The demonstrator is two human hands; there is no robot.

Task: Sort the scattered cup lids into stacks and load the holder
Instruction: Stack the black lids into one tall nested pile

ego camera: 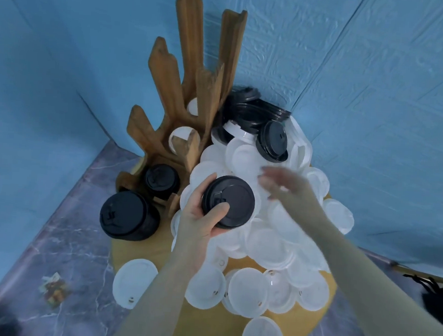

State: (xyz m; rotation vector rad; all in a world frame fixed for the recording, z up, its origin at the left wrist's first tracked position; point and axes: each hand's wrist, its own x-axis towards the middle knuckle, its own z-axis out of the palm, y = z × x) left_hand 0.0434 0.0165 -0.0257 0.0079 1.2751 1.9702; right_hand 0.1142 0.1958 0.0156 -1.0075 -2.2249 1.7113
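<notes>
1. Left hand (201,219) grips black lid stack (228,205), fingers curled, above the white lid heap (262,244).
2. Right hand (279,182), blurred, fingers loosely spread, empty, over the heap.
3. Wooden holder (178,91) stands behind the heap; a careless reach could topple the heaped lids.

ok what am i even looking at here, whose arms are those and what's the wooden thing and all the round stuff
There is no machine here: a person wears a camera on the head, so this single picture looks forward and down at their own two arms. The left hand holds a small stack of black lids. The right hand is blurred, fingers spread above the heap of white lids and holding nothing. The heap lies on a round yellow board on a marbled surface. The wooden holder stands at the back left; its slots show some white lids and a black stack. Another black stack stands in front of it, and more black lids are piled behind the heap.
</notes>
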